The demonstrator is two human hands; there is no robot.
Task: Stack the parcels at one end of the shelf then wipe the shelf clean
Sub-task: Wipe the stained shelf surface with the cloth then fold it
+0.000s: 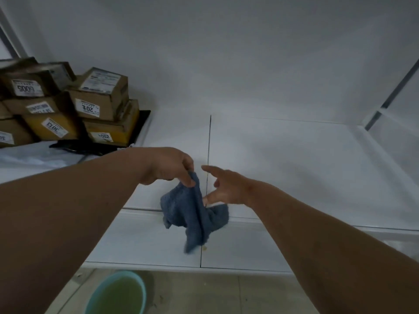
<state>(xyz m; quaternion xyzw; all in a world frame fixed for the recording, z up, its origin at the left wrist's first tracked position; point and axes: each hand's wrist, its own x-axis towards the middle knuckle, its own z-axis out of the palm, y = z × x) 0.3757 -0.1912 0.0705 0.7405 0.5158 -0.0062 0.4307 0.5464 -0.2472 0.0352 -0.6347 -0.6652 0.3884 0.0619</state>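
A blue cloth (195,214) hangs in front of the white shelf (294,168), pinched at its top edge by my left hand (172,166). My right hand (226,189) is beside it with fingers spread; its thumb touches the cloth's right side. Several brown cardboard parcels (68,107) with white labels are stacked at the shelf's left end, on a black bag (99,148) and a pale plastic bag (36,157).
A seam (209,141) divides the shelf into two panels. A lower shelf (140,241) juts out below. On the tiled floor underneath stands a teal basin (118,293) of greenish water. A metal upright (390,94) bounds the right side.
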